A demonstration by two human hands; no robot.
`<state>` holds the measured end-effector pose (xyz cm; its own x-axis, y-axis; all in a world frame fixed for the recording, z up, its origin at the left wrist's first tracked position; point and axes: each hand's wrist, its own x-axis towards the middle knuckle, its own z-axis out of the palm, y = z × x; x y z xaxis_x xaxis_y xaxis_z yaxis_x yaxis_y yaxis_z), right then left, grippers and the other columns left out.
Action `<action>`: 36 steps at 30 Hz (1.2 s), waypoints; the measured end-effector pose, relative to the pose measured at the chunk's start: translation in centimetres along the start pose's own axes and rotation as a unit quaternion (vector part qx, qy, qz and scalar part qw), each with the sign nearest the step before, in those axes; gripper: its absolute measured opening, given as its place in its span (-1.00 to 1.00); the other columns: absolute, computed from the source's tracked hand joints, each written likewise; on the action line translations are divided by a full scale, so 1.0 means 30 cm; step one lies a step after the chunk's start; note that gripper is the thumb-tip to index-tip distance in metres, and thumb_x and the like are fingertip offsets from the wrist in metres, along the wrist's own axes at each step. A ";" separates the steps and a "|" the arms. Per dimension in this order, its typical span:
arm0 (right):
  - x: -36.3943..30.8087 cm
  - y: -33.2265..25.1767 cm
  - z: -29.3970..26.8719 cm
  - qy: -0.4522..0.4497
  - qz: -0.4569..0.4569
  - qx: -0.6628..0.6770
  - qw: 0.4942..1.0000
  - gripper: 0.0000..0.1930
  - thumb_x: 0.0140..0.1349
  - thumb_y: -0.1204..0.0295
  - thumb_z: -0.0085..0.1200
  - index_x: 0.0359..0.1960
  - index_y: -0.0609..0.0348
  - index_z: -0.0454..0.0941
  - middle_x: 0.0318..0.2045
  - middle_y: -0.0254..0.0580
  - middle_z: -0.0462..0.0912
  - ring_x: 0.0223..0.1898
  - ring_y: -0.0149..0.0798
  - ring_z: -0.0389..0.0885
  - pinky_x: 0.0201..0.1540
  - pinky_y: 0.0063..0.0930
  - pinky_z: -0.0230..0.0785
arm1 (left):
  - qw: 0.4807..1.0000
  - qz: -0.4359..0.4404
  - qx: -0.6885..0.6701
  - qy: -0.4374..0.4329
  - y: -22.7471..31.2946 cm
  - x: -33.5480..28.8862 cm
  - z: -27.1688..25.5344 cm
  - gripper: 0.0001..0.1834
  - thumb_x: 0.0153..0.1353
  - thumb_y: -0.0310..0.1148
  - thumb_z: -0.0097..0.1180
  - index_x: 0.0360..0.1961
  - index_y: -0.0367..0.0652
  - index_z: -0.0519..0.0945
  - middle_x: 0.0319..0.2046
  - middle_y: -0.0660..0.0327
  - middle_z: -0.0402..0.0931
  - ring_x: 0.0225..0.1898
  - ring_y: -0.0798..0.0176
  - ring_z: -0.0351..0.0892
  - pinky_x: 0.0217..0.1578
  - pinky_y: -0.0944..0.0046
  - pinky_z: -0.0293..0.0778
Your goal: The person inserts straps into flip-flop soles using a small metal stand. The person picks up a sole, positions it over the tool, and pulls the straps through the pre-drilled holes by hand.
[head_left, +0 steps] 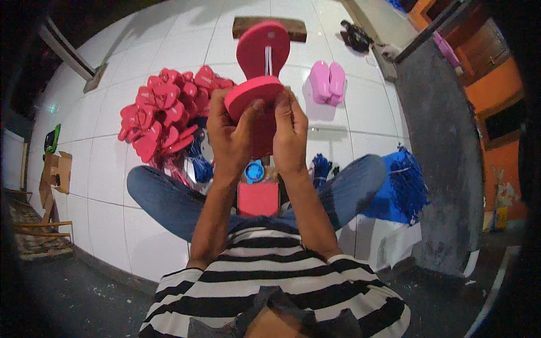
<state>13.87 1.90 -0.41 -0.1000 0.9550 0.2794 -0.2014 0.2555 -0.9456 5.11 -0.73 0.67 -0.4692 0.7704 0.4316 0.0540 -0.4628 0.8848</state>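
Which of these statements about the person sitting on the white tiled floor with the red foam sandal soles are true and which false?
1. Both hands, the left hand and the right hand, grip one red foam sandal sole. True.
2. The heap of red foam soles lies to the person's right. False: it lies to the left.
3. A pair of pink foam sandals lies on the white tiled floor beyond the hands. True.
4. The person wears a plain green shirt. False: the shirt is black-and-white striped.
5. A bundle of blue straps lies by the right knee. True.
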 end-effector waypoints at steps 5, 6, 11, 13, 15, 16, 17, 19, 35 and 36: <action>-0.370 -0.083 -0.192 -0.039 -0.077 -0.179 0.980 -0.56 0.24 0.22 0.05 -0.01 0.33 0.39 -0.10 -0.05 0.51 -0.06 -0.20 0.48 0.04 -0.38 0.30 | 0.972 0.045 0.185 -0.139 0.057 -0.305 -0.181 -0.81 0.02 -0.54 0.17 -0.32 -0.26 0.45 -0.26 0.08 0.55 -0.25 0.03 0.55 -0.20 0.17 0.47; -0.388 -0.090 -0.194 -0.061 -0.120 -0.209 0.969 -0.53 0.19 0.22 0.12 0.00 0.34 0.39 -0.09 0.00 0.51 -0.04 -0.15 0.49 0.05 -0.35 0.30 | 0.954 0.086 0.236 -0.163 0.080 -0.312 -0.205 -0.82 -0.02 -0.53 0.18 -0.35 -0.25 0.46 -0.26 0.06 0.55 -0.25 -0.04 0.55 -0.19 0.14 0.46; -0.313 -0.133 -0.189 -0.090 -0.127 -0.142 0.978 -0.65 0.21 0.26 0.10 -0.07 0.26 0.51 -0.09 -0.02 0.56 -0.01 -0.04 0.54 0.12 -0.22 0.30 | 0.927 0.294 -0.024 -0.231 0.086 -0.144 -0.099 -0.79 -0.17 -0.48 0.22 -0.46 -0.19 0.47 -0.32 0.07 0.58 -0.30 0.05 0.56 -0.20 0.00 0.43; -0.317 -0.135 -0.198 -0.090 -0.154 -0.149 0.973 -0.67 0.22 0.29 0.09 -0.06 0.25 0.52 -0.08 -0.02 0.57 0.02 -0.05 0.53 0.12 -0.24 0.30 | 0.895 0.364 -0.029 -0.255 0.110 -0.113 -0.099 -0.78 -0.21 -0.50 0.23 -0.48 -0.19 0.46 -0.37 0.08 0.59 -0.35 0.11 0.56 -0.20 -0.02 0.42; -0.277 -0.120 -0.187 -0.095 -0.171 -0.133 0.972 -0.68 0.22 0.31 0.08 -0.05 0.24 0.53 -0.07 -0.01 0.57 0.04 -0.06 0.53 0.12 -0.25 0.30 | 0.894 0.361 -0.047 -0.262 0.102 -0.081 -0.100 -0.78 -0.21 -0.51 0.22 -0.47 -0.20 0.47 -0.37 0.06 0.59 -0.35 0.09 0.56 -0.21 -0.01 0.44; -0.251 -0.115 -0.182 -0.102 -0.173 -0.112 0.973 -0.68 0.22 0.33 0.09 -0.04 0.24 0.52 -0.07 -0.01 0.57 0.05 -0.06 0.53 0.12 -0.24 0.30 | 0.893 0.358 -0.055 -0.266 0.096 -0.062 -0.101 -0.78 -0.22 -0.52 0.22 -0.46 -0.20 0.47 -0.37 0.05 0.59 -0.36 0.08 0.56 -0.21 -0.01 0.45; -0.249 -0.105 -0.187 -0.113 -0.168 -0.091 0.975 -0.68 0.22 0.34 0.09 -0.03 0.23 0.52 -0.06 0.00 0.58 0.06 -0.06 0.52 0.12 -0.23 0.30 | 0.887 0.363 -0.046 -0.281 0.081 -0.059 -0.108 -0.76 -0.21 -0.51 0.23 -0.44 -0.20 0.48 -0.37 0.04 0.60 -0.36 0.08 0.56 -0.21 -0.01 0.46; -0.250 -0.080 -0.199 -0.126 -0.130 -0.098 0.979 -0.67 0.20 0.37 0.09 -0.04 0.26 0.52 -0.08 0.03 0.58 0.06 -0.02 0.52 0.14 -0.22 0.29 | 0.874 0.373 -0.027 -0.312 0.052 -0.046 -0.127 -0.74 -0.19 -0.49 0.24 -0.40 -0.22 0.48 -0.37 0.02 0.60 -0.35 0.06 0.56 -0.22 0.00 0.48; -0.113 0.462 -0.506 -0.056 0.226 -0.287 0.929 -0.57 0.26 0.28 0.01 0.10 0.27 0.42 -0.14 0.13 0.61 -0.11 0.02 0.61 -0.03 -0.27 0.39 | 0.927 -0.350 0.028 -0.134 -0.628 -0.344 -0.086 -0.67 0.25 -0.32 0.05 -0.04 -0.26 0.34 -0.30 0.10 0.52 -0.32 0.28 0.54 -0.30 0.30 0.46; -0.081 0.493 -0.545 -0.048 0.236 -0.281 0.929 -0.54 0.26 0.25 0.02 0.11 0.29 0.41 -0.16 0.14 0.62 -0.13 0.04 0.62 -0.06 -0.25 0.40 | 0.916 -0.327 0.098 -0.210 -0.642 -0.392 -0.074 -0.69 0.26 -0.31 0.03 -0.07 -0.26 0.36 -0.34 0.08 0.52 -0.34 0.24 0.55 -0.32 0.28 0.46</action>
<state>27.06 5.82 -17.81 -0.1402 0.9698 -0.1998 0.4251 -0.1233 -0.8967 7.63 -1.85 -21.83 -0.0803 0.9745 -0.2097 0.0585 0.2146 0.9750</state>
